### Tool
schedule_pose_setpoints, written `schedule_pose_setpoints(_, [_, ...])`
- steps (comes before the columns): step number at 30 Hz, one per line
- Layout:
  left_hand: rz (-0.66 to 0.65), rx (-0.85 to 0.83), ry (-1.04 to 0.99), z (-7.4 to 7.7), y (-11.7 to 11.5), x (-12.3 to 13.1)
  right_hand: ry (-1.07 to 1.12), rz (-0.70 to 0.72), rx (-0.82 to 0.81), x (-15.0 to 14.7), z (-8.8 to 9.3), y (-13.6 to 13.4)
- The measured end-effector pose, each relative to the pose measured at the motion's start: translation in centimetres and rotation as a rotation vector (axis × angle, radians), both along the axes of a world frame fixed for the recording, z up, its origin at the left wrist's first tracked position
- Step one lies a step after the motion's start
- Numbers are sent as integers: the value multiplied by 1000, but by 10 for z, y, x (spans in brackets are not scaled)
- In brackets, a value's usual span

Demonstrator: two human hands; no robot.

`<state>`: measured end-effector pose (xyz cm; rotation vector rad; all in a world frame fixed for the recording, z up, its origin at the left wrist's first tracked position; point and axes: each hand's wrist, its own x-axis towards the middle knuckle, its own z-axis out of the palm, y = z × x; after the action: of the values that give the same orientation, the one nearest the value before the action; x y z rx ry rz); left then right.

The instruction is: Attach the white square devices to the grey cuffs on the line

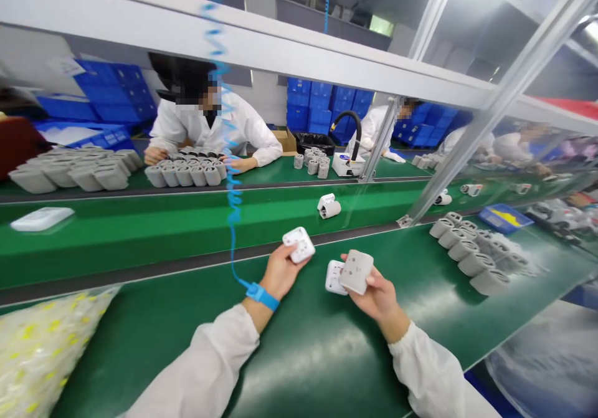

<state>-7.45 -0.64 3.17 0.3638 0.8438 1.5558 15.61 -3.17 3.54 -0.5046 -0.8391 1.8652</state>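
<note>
My left hand (pixel 279 271) wears a blue wrist strap (pixel 262 296) with a coiled blue cord. Its fingers are closed on a white plastic cover (pixel 299 245), square with rounded corners, held over the near edge of the conveyor. In my right hand (pixel 379 296) is a grey plastic housing (pixel 357 271) with small holes in the face turned to me. Just left of that housing, and partly behind it, is a second white square cover (pixel 335 278); whether my right fingers hold it too or it lies on the bench, I cannot tell.
A green conveyor belt (pixel 187 218) crosses ahead, carrying a white-and-grey assembly (pixel 329 207) and a white cover (pixel 42 218). Grey housings (pixel 467 250) stand in rows on the right, near a blue tray (pixel 504 218). A clear bag of yellow-and-white parts (pixel 42 343) lies left. Co-workers (pixel 215 119) sit opposite.
</note>
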Motion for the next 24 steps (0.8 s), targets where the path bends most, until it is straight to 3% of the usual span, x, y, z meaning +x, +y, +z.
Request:
schedule_pose_setpoints(2, [-31, 39, -63, 0, -26, 17, -23, 21, 1, -11, -4, -6])
schedule_pose_setpoints(6, [29, 124, 101, -1, -52, 34, -99, -3, 11, -24, -10, -13])
schedule_pose_setpoints(10, [98, 245, 376, -9, -61, 36, -168, -3, -2, -26, -13, -14])
schedule_pose_setpoints(18, [-91, 532, 859, -18, -74, 26, -250, -26, 24, -21, -15, -10])
schedule_pose_setpoints(24, [-116, 593, 963, -21, -72, 21, -293, -12, 21, -20, -17, -9])
